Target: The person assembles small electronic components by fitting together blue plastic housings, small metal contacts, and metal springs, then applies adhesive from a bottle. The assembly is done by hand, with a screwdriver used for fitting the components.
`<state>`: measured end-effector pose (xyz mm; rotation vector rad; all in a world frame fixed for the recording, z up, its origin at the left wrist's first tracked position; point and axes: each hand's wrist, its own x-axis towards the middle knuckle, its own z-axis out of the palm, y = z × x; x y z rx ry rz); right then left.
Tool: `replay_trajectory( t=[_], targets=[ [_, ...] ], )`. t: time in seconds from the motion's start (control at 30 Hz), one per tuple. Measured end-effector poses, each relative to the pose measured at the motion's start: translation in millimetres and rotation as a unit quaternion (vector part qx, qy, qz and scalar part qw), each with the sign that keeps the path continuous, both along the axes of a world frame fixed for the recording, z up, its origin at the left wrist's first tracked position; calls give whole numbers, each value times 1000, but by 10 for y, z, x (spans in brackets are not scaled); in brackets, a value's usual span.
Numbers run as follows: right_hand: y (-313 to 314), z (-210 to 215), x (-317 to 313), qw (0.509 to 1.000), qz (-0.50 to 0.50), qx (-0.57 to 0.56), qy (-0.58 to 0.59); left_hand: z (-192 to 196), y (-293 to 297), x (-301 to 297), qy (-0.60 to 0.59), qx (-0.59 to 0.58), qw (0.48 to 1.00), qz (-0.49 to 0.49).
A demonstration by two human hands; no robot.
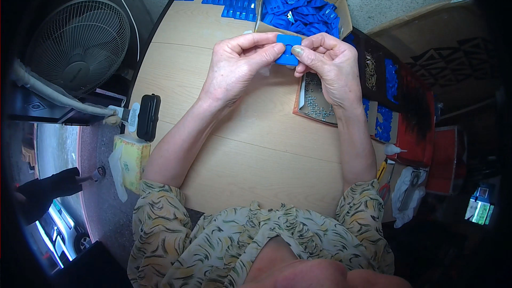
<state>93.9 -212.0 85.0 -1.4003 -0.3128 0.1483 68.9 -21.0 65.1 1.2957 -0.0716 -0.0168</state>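
Both my hands hold one small blue plastic plate [288, 41] above the far part of the wooden table. My left hand [238, 65] is closed on its left side, thumb pressed on the face. Closed too, my right hand [332, 63] pinches the plate's right side with thumb and fingers. Below the hands, partly hidden by the right one, a shallow tray [316, 108] holds many small metal balls. Just beyond them stands a cardboard box [341, 9] heaped with similar blue plastic pieces [298, 8].
Blue pieces with springs [237, 8] line the table's far edge. A dark tray of small brass-coloured parts [372, 72] and more blue parts [384, 122] lie right. At left are a fan [80, 45], a black case [149, 117] and a tissue pack [133, 154]. A yellow cutter [382, 169] lies right.
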Motion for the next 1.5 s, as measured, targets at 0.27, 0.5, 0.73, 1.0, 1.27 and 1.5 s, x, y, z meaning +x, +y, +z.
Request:
replay_trajectory(
  t=[0.27,0.5,0.73,1.0,1.27,1.5],
  targets=[
    [-22,-13,-49,1000,-8,-7,-14,-7,-31,-23,-7,3,1000,1],
    [-83,-85,-12,999,12,20,28,-51,-32,3,25,-18,999,-7],
    [-77,-125,-12,1000,10,20,21,-96,-35,24,36,-22,999,-8],
    [-63,-132,-11,999,-13,-16,26,-54,-59,19,51,-19,998,-5],
    [-82,-135,-12,999,-14,-8,43,-39,5,30,44,7,998,-49],
    [-90,-147,6,998,-17,4,56,-30,16,46,54,-41,996,-65]
  ],
)
